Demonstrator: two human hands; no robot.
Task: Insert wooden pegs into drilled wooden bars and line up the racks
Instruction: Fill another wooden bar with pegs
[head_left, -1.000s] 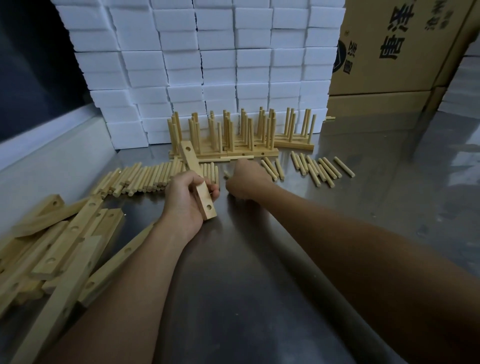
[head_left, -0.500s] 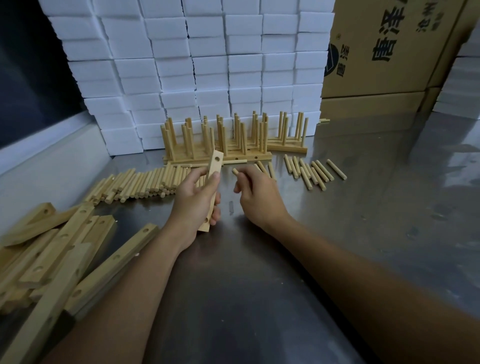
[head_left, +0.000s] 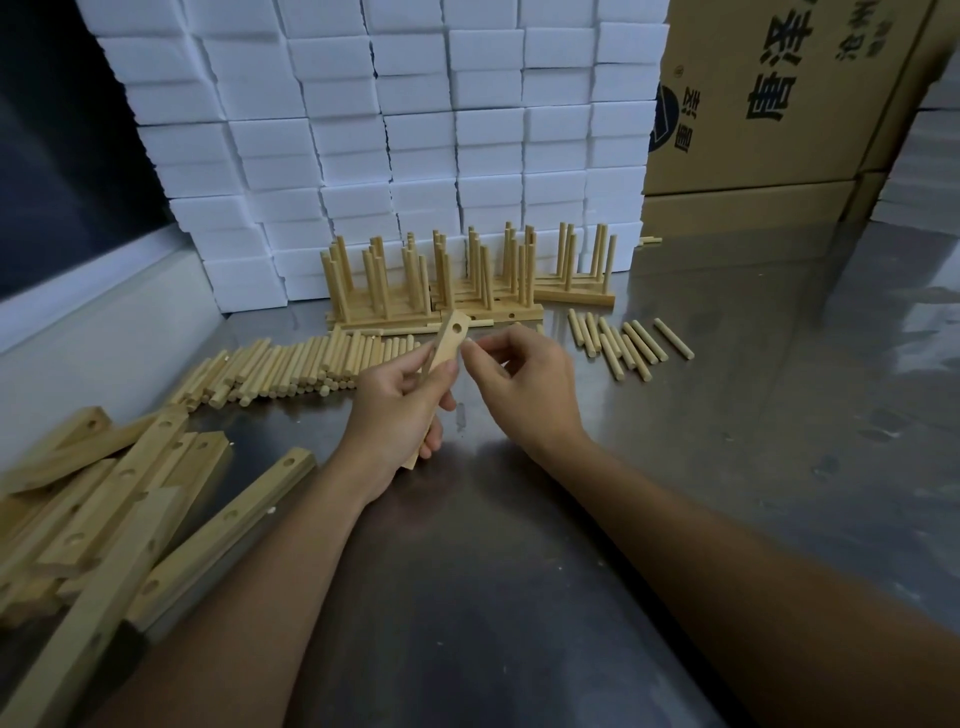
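A wall of stacked white foam blocks (head_left: 426, 135) fills the back of the scene, with brown cardboard boxes (head_left: 769, 98) printed in dark characters standing to its right. Both rest on a grey metal table (head_left: 727, 467) that runs toward the camera.

At the left edge of the table lies a loose heap of drilled wooden bars (head_left: 119, 499), overlapping at angles, their round holes facing up. Against the foot of the foam wall stands a group of finished racks (head_left: 452, 280) — bars lying flat with pegs upright in them, packed close together, one rack set slightly apart at the right end.

In front of the racks, a long row of loose pegs (head_left: 280, 366) lies side by side to the left of the hands, and a smaller cluster of pegs (head_left: 623, 345) lies to the right, near the racks.

The left hand (head_left: 397, 410) grips a single bar (head_left: 448, 343) around its lower half, fingers curled about it, holding it raised and tilted so its upper end with one visible hole points away toward the racks. The right hand (head_left: 524, 389) is just beside that upper end, its fingers curled with thumb and forefinger brought together near the bar — whether they pinch a peg cannot be told.
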